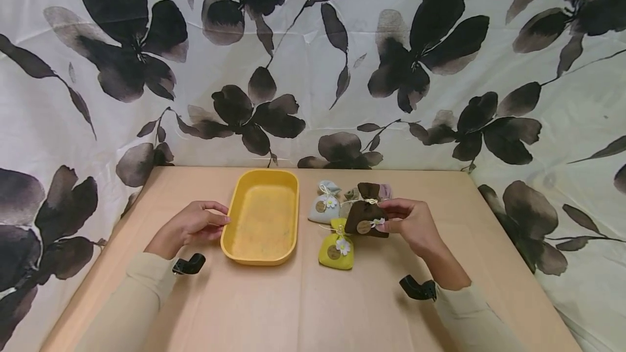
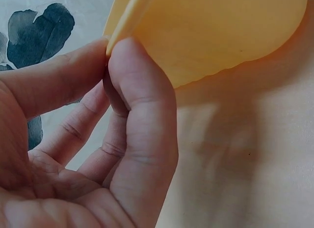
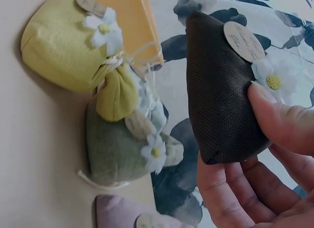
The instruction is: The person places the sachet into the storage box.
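Observation:
A yellow oblong tray point(image 1: 264, 216) lies on the wooden table. My left hand point(image 1: 198, 222) pinches its left rim point(image 2: 128, 17) between thumb and fingers. My right hand point(image 1: 408, 221) holds a small dark brown pouch point(image 1: 365, 213) point(image 3: 221, 86) lifted above the table, pinched between thumb and fingers point(image 3: 279, 120); it carries a round tag and a white daisy. Below it lie a yellow-green pouch point(image 1: 336, 246) point(image 3: 64, 46), a pale blue pouch point(image 1: 325, 203), a grey-green pouch point(image 3: 115, 149) and a lilac pouch point(image 3: 125, 213).
A black-and-white flower-print cloth point(image 1: 313, 58) hangs behind and to both sides of the table point(image 1: 313, 308). The pouches cluster right of the tray, near the table's back.

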The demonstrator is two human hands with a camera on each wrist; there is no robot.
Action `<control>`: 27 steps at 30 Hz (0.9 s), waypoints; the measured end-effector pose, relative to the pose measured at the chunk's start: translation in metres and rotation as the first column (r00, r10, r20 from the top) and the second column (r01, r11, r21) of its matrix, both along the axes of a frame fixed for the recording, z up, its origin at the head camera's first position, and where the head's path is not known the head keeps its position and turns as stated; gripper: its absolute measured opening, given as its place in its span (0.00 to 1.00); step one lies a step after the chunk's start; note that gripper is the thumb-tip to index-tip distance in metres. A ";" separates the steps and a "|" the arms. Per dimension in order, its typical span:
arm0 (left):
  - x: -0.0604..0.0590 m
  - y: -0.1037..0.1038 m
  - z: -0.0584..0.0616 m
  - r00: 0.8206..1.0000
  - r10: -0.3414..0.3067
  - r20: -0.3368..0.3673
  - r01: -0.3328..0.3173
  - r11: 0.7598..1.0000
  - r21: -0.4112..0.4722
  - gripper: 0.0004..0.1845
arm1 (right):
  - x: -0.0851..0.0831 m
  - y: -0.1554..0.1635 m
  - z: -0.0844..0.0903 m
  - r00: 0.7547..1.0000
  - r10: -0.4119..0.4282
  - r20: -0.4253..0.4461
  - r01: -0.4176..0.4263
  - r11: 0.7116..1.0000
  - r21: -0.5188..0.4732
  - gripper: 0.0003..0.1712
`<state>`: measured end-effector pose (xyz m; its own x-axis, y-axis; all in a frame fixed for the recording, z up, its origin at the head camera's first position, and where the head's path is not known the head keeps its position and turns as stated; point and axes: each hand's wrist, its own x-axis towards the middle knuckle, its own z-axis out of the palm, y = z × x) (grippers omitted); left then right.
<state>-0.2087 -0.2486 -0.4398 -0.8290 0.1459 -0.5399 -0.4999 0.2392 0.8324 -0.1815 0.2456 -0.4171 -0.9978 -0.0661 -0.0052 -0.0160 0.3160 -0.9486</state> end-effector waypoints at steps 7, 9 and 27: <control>0.000 0.001 -0.001 1.000 0.002 -0.010 -0.002 1.000 0.000 0.20 | -0.001 -0.016 0.006 0.999 -0.030 -0.039 0.027 0.997 -0.067 0.27; -0.001 0.001 -0.001 1.000 -0.003 -0.005 0.003 1.000 -0.003 0.20 | -0.001 -0.021 0.009 0.998 -0.040 -0.044 0.037 0.996 -0.079 0.28; 0.001 0.001 -0.004 1.000 0.001 -0.016 0.000 1.000 0.026 0.21 | -0.016 -0.068 0.019 0.984 -0.067 -0.164 0.051 0.994 -0.098 0.25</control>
<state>-0.2079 -0.2475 -0.4433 -0.8374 0.1592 -0.5229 -0.4869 0.2173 0.8460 -0.1973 0.1780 -0.3980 -0.9862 0.0007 0.1654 -0.1607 0.2318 -0.9594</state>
